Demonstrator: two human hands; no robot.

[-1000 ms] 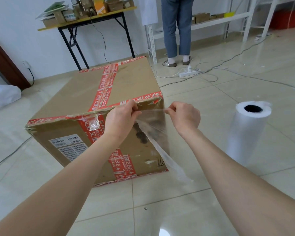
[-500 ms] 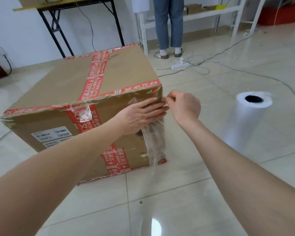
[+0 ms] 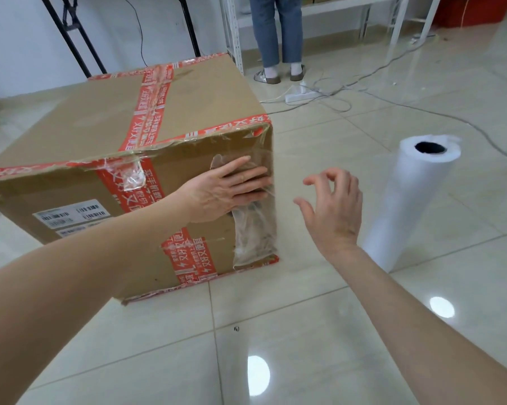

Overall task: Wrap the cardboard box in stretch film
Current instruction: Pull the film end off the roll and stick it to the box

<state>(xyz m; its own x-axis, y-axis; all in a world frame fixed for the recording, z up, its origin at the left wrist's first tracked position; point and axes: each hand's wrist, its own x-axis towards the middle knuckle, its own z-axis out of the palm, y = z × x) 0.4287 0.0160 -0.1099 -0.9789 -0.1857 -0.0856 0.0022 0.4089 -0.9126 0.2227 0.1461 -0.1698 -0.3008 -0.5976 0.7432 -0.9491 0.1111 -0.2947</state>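
Observation:
A large cardboard box point(image 3: 106, 121) sealed with red printed tape sits on the tiled floor. A strip of clear stretch film point(image 3: 255, 229) clings to the right end of its near face, down to the bottom edge. My left hand point(image 3: 226, 190) lies flat with straight fingers on the film, pressing it against the box near the right corner. My right hand point(image 3: 332, 209) hovers in the air right of the box with loosely curled fingers and holds nothing. The stretch film roll point(image 3: 407, 200) stands upright on the floor just right of my right hand.
A person in jeans point(image 3: 275, 39) stands at the back beside a white metal shelf point(image 3: 348, 4). A power strip point(image 3: 302, 96) and cables lie on the floor behind the box. A black-legged table point(image 3: 71, 33) stands at the back left.
My right hand let go of the film's edge and drew away to the right. My left hand went from pinching the film to pressing it flat on the box. The view moved closer.

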